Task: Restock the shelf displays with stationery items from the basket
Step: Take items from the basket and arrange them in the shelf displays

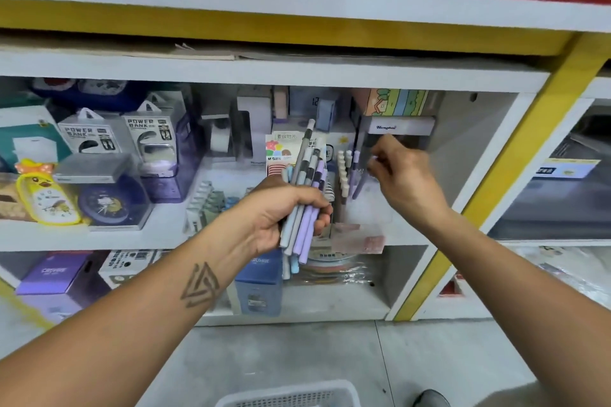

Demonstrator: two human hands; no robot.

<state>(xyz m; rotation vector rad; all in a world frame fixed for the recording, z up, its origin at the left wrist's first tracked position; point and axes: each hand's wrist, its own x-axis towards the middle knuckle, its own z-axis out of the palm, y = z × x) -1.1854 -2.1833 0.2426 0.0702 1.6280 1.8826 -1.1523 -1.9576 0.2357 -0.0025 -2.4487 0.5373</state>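
Head view: left hand (281, 211) grips pens (305, 195); right hand (401, 172) blurred, grasp unclear; basket (291, 395) cropped.

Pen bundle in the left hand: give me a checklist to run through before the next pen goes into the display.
1. Grip on the bundle: ok. The left hand is wrapped round the pen bundle, pens upright.
2. Right hand free to take a pen: cannot tell. The right hand is blurred at the clear pen display, its fingers curled, perhaps round a purple pen.
3. Room in the display: ok. Bare space shows to the right of the pens standing there.
4. Loose pens slipping: cannot tell. Several ends hang unevenly below the left hand.
5. Basket within reach: ok. The white basket sits on the floor below.
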